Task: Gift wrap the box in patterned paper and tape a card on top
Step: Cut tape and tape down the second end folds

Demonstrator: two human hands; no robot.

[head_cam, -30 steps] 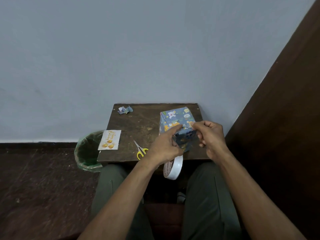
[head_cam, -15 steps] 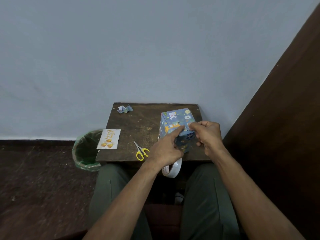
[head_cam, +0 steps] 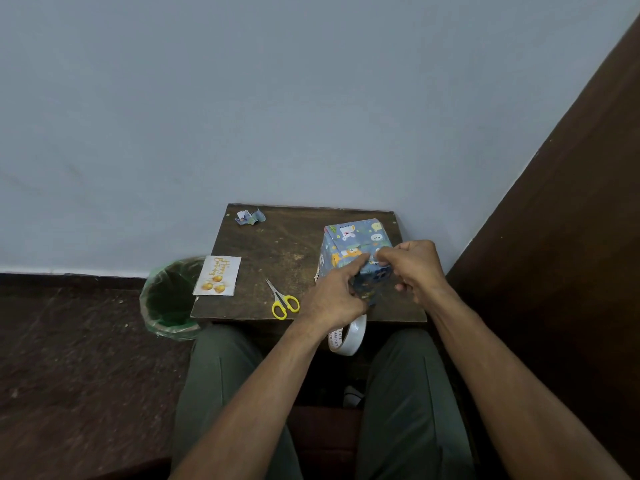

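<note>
Right now both hands meet on the wrapped box (head_cam: 353, 244), which stands on the right half of the small wooden table (head_cam: 287, 251). The left hand (head_cam: 334, 296) rests against the box's near face with its forefinger stretched up onto the blue patterned paper (head_cam: 346, 233) while the other fingers curl below; a roll of white tape (head_cam: 348, 336) hangs just under this hand's wrist, though how it is held cannot be told. The right hand (head_cam: 417, 268) has its fingers bunched and pinching at the paper on the box's upper near edge, fingertip almost touching the left forefinger's tip. Left of the left-hand fingers lie yellow-handled scissors (head_cam: 284, 301) near the table's front edge, and further left the birthday card (head_cam: 218, 275) overhangs the table's side, above a green-lined bin (head_cam: 169, 299). Well beyond the fingertips, a crumpled paper scrap (head_cam: 250, 216) sits at the far left corner
</note>
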